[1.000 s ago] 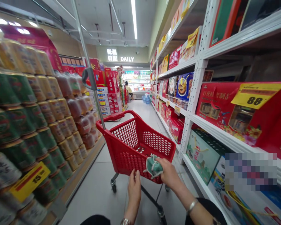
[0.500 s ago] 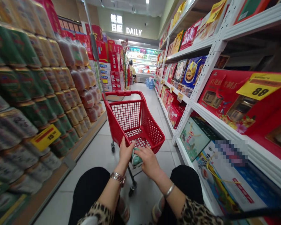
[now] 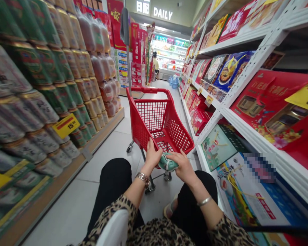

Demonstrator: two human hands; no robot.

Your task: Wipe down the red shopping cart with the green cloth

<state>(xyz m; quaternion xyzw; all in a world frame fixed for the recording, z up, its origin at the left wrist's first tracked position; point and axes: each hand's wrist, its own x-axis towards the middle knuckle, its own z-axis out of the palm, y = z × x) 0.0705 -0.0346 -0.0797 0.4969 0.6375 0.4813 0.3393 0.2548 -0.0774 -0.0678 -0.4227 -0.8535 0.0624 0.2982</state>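
Observation:
A red plastic shopping cart [image 3: 137,121] with a grid basket stands in front of my knees, with its near side towards me. At its near left corner, my left hand [image 3: 153,157] is closed on the rim, with the thumb beside a green cloth [image 3: 167,163]. That cloth is bunched up, with pale edging, and lies against the near rim. My right hand [image 3: 184,166] has its fingers closed over the cloth's right part. The palm sides of both hands are hidden.
White shelves [image 3: 261,44] with boxed goods rise close on the right. Stacked packs of cans [image 3: 59,95] line the left on a low platform [image 3: 89,150]. A grey upright pole [image 3: 125,27] stands by the cart. Farther off are water jugs [image 3: 173,81] and a person [image 3: 155,63].
The view has shifted, so the cart and hands sit farther right. The green cloth now shows more and lies nearer the rim, turned sideways between my hands. My grip remains similar.

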